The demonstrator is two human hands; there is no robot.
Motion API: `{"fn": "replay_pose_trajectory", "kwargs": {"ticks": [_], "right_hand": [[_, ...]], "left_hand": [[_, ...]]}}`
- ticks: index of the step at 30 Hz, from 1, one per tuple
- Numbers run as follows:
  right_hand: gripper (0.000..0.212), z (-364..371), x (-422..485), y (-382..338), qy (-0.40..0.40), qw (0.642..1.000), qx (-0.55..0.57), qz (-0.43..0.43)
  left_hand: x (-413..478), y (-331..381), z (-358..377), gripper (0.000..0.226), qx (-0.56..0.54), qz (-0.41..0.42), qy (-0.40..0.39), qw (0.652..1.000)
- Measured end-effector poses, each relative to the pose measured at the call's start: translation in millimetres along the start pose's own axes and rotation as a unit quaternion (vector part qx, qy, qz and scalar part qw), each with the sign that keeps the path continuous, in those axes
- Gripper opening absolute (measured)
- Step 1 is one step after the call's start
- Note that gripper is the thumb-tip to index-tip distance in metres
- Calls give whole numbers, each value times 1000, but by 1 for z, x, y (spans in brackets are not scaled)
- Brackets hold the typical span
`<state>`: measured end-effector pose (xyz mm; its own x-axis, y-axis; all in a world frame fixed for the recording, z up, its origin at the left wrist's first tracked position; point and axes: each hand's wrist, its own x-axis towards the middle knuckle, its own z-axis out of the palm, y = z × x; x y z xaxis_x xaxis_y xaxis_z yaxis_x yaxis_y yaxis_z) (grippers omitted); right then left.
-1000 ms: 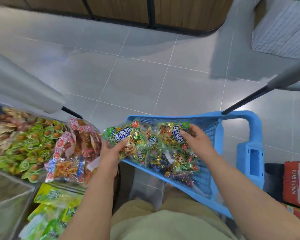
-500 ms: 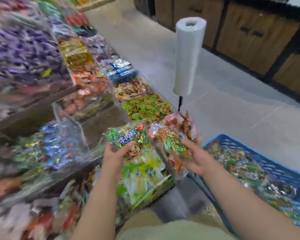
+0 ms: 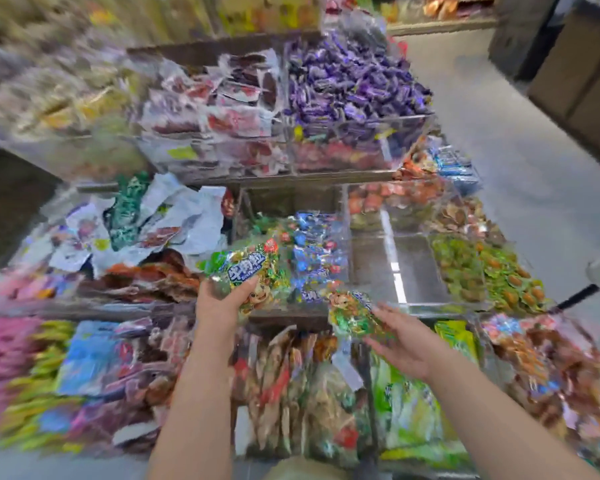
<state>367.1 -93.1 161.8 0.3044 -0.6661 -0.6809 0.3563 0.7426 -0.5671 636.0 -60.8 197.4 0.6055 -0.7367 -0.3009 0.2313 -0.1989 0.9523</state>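
Facing a snack display, I see my left hand [image 3: 222,306] gripping a green foil snack bag [image 3: 246,271] with a blue label, held up over the middle tier. My right hand [image 3: 406,344] is lower and to the right. Its fingers and thumb pinch the right edge of a second green snack bag [image 3: 352,315], which hangs above the bottom tier. Both forearms reach in from the bottom of the view. The picture is blurred by motion.
Clear bins on tiered shelves hold wrapped snacks: purple candies [image 3: 347,88] at the top, blue-and-green bags [image 3: 312,258] behind my hands, green-wrapped sweets [image 3: 482,271] to the right. A nearly bare clear bin [image 3: 395,271] sits between them. Grey floor [image 3: 534,168] runs along the right.
The view has swung left from the blue basket and floor to the shelves. Both hands carried their snack bags along and now hold them farther apart in front of the bins.
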Motion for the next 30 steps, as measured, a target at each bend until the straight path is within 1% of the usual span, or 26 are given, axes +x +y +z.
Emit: {"fn": "replay_pose_trajectory", "kwargs": {"ticks": [2,3,5,7,8,9,10,11,12,16,17,18,20,21,22,24,25,26,28,30], "right_hand": [[40,18,11,-11,-14,998,-60,4],[46,28,17,-18,-18,995,-102,-7],[50,49,31,-37,-11,976,-212,-55],[52,71,48,-62,13,934,-335,-126],[53,83,58,-75,25,906,-388,-166],[52,96,69,-88,36,879,-429,-207],[48,108,80,-99,44,855,-454,-245],[44,121,92,-108,50,841,-465,-273],[42,134,105,-115,56,834,-467,-289],[42,174,161,-128,59,839,-448,-303],[41,180,173,-127,62,846,-440,-297],[39,185,185,-126,66,852,-430,-291],[36,189,206,-119,77,860,-419,-281],[36,189,214,-114,86,860,-422,-272],[38,188,220,-108,97,859,-428,-263],[58,182,228,-95,123,854,-437,-253],[65,179,232,-91,132,848,-445,-257],[69,178,235,-88,135,839,-457,-261],[65,177,239,-85,128,821,-486,-271],[52,181,243,-84,120,797,-512,-296]], "left_hand": [[11,6,-14,84,-14,4,12,1000],[16,9,-20,88,-25,4,17,1000],[26,18,-27,100,-21,-11,20,1000],[40,28,-32,98,-10,13,10,1000],[48,35,-33,105,-7,24,9,1000],[57,41,-33,118,3,26,12,1000],[65,49,-32,129,17,22,21,999],[74,56,-31,135,25,24,30,999],[83,62,-30,138,21,30,32,999],[118,74,-25,142,1,57,24,998],[125,74,-25,138,-5,58,23,998],[132,74,-25,126,-13,58,23,998],[145,70,-25,94,-17,62,23,998],[149,67,-25,86,-21,59,24,998],[152,65,-25,85,-25,55,26,998],[158,58,-25,85,-31,50,24,998],[161,55,-26,80,-37,46,19,998],[163,51,-26,73,-42,42,14,998],[167,45,-29,70,-46,33,12,998],[169,43,-31,70,-50,29,8,998]]}}
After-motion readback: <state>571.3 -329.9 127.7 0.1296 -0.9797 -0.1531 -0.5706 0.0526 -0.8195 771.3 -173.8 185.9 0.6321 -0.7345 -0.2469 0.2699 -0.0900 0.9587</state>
